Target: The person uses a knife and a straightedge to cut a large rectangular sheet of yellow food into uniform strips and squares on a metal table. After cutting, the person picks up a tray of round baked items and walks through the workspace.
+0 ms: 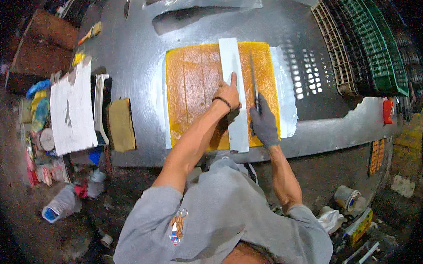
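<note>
A glossy orange-yellow slab [190, 79] with several straight lines down its left part lies on a white sheet [288, 107] on the metal table. Across the slab, from far to near, runs a long flat white straightedge [240, 128]. My bare left hand [228, 95] presses on it, index finger stretched along it and the other fingers curled at its left edge. In a grey glove, my right hand [265, 122] grips a long-bladed knife [253, 75] by its dark handle. The blade points away from me, just right of the straightedge. Whether its edge touches the slab, I cannot tell.
Stacked plastic crates [361, 49] stand at the far right, beside a perforated patch of table. A brush [90, 32], white paper [73, 107] and a brown pad [122, 125] lie to the left. Clear plastic film [207, 2] lies at the back. Below right stands a bucket [349, 198].
</note>
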Action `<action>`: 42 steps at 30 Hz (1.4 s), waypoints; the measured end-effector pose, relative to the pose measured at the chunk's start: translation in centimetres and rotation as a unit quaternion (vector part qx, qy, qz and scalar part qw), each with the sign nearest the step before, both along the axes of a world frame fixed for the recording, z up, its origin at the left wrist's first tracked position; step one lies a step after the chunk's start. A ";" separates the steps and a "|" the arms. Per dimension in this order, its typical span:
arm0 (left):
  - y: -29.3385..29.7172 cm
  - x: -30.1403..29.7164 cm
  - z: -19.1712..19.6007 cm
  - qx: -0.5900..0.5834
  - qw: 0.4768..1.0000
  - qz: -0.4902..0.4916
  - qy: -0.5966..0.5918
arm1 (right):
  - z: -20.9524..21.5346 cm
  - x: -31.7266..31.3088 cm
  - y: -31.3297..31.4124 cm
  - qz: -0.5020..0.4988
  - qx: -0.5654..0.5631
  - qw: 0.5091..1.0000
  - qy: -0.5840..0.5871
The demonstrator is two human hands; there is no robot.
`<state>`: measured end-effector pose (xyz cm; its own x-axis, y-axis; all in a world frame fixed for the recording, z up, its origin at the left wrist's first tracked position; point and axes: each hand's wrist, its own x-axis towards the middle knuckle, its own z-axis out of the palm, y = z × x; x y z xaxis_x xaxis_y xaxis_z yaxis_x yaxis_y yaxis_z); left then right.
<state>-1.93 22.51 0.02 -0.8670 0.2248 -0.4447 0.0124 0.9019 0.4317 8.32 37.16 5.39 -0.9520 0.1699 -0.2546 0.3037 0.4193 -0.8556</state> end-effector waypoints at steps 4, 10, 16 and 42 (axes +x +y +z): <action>0.5 -0.2 1.4 -0.008 0.999 -0.007 -0.033 | -5.3 -6.0 0.3 0.046 0.068 0.994 0.068; 0.3 -0.1 1.0 -0.025 0.999 -0.011 -0.020 | -3.8 -9.7 -1.3 0.076 0.053 0.994 0.065; 0.5 0.0 1.8 -0.019 0.999 -0.014 -0.030 | -1.5 -11.3 -1.4 0.069 -0.005 0.997 -0.020; -0.3 -0.1 0.7 0.022 0.999 -0.037 0.009 | 0.5 -11.6 -1.3 0.085 0.075 0.988 -0.109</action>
<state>-1.98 22.21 0.75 -0.8546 0.3083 -0.4179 0.0867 0.8781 0.4706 -3.24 35.89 5.89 -0.8951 0.0644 -0.4412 0.3887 0.5977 -0.7012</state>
